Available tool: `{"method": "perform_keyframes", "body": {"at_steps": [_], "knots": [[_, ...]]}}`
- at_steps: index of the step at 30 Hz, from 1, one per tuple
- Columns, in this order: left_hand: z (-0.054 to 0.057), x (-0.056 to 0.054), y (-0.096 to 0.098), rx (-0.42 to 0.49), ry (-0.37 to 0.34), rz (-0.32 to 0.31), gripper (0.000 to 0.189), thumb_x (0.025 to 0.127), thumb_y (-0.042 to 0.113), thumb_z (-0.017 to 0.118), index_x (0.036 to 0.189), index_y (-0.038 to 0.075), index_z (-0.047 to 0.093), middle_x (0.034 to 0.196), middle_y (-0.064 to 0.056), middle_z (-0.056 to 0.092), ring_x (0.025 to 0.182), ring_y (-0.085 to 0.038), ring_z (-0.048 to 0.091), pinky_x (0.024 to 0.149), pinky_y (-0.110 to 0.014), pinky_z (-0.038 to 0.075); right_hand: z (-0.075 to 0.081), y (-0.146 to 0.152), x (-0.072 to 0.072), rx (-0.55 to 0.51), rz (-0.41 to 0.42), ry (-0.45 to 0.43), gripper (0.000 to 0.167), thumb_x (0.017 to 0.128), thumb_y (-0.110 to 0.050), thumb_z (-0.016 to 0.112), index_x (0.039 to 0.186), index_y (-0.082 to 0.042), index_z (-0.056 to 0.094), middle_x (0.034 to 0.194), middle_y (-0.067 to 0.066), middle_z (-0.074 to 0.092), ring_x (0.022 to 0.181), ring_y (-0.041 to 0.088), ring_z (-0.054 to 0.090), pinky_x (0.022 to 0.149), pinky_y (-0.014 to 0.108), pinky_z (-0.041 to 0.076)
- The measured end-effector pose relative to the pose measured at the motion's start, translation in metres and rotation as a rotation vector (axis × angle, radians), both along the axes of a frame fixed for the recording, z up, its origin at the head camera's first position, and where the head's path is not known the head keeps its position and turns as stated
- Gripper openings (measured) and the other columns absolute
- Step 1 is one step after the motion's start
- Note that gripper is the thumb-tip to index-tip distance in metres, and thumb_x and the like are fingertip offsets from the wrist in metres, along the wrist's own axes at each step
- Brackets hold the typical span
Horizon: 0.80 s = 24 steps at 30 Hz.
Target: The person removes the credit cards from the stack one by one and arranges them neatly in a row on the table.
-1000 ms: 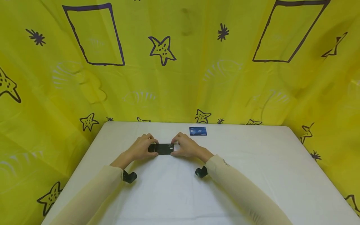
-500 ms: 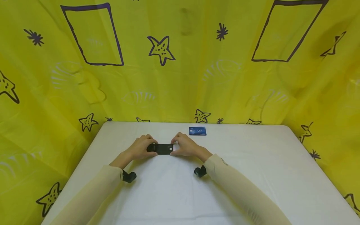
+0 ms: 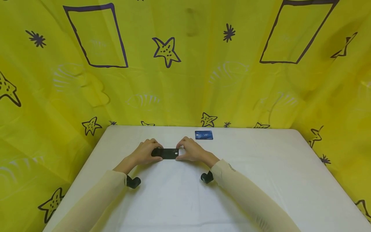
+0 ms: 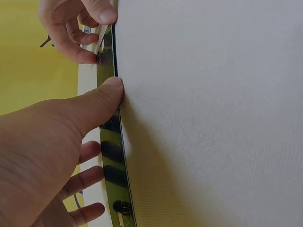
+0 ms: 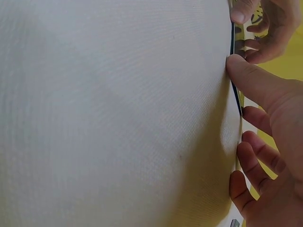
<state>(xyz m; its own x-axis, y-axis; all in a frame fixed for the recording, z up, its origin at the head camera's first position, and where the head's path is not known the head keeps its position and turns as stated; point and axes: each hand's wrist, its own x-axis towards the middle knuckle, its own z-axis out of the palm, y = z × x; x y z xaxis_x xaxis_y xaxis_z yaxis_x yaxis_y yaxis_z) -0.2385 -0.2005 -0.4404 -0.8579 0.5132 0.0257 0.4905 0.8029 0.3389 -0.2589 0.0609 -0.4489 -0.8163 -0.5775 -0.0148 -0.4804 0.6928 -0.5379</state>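
A black chip card [image 3: 169, 154] lies flat on the white table between the two hands, its small silver chip near the right end. My left hand [image 3: 146, 153] holds it by the near and far long edges, thumb on the near side. My right hand [image 3: 191, 151] pinches the card's right end the same way. Further left, a second dark glossy piece [image 4: 113, 175] continues in line with the card in the left wrist view, partly hidden by the left hand. Beyond the right hand lies a blue card [image 3: 204, 135] marked VIP.
The white cloth-covered table [image 3: 261, 161] stretches to both sides and toward the body. A yellow curtain [image 3: 185, 90] with starfish drawings stands right behind its back edge and at both sides. Dark wrist devices [image 3: 133, 182] jut from under the sleeves.
Both hands stay at the black card almost unmoved. The seam by the left fingers, visible a second ago, shows less now. The blue card has not moved.
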Motion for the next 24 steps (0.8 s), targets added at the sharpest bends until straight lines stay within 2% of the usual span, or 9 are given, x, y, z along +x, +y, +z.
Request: {"method": "perform_keyframes", "body": {"at_steps": [17, 24], "knots": [[0.0035, 0.0026, 0.0012, -0.004, 0.003, 0.003, 0.045, 0.087, 0.033, 0.083, 0.124, 0.01, 0.071, 0.122, -0.012, 0.063, 0.112, -0.033, 0.056, 0.093, -0.053, 0.044, -0.0016, 0.002, 0.0, 0.001, 0.008, -0.004, 0.048, 0.085, -0.035, 0.085, 0.125, -0.013, 0.071, 0.133, 0.01, 0.056, 0.12, 0.026, 0.052, 0.107, 0.043, 0.044], [0.0032, 0.0026, 0.0016, -0.012, -0.006, 0.01, 0.046, 0.087, 0.033, 0.083, 0.125, 0.01, 0.071, 0.123, -0.012, 0.062, 0.113, -0.034, 0.055, 0.094, -0.053, 0.044, -0.0026, 0.0022, 0.0003, -0.008, 0.014, 0.011, 0.047, 0.084, -0.035, 0.086, 0.122, -0.013, 0.071, 0.131, 0.01, 0.057, 0.118, 0.026, 0.052, 0.106, 0.043, 0.044]]}}
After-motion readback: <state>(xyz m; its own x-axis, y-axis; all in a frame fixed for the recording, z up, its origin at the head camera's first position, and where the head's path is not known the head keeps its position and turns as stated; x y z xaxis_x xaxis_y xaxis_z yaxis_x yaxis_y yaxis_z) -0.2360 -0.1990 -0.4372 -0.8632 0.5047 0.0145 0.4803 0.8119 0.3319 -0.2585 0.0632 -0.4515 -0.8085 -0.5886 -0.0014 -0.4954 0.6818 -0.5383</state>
